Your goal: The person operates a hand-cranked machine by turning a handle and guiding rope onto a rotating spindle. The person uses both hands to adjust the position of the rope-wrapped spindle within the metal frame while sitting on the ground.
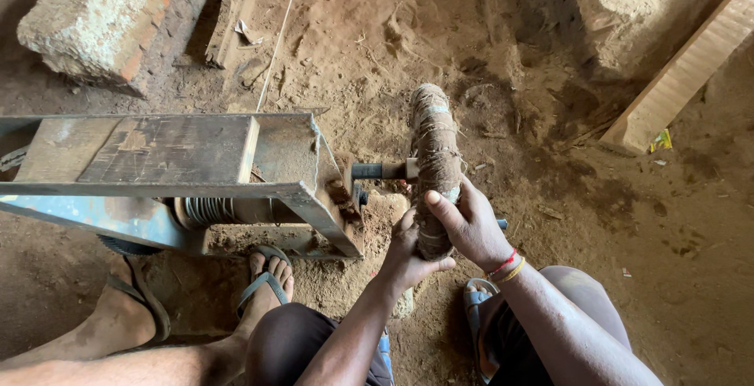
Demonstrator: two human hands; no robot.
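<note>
Brown fibre wraps the spool (434, 158), which sits on a shaft (381, 171) sticking out of the metal frame (196, 186). We clamp our right hand (467, 225) and left hand (408, 252) around its near end, fingers curled tight.

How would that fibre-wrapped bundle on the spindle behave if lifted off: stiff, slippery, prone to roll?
The fibre-wrapped bundle is long and round, so it would probably roll on flat ground. Its rough, stringy wrap looks grippy, not slippery; the left hand and right hand clasp it. It holds straight off the metal spindle, suggesting stiffness.
</note>
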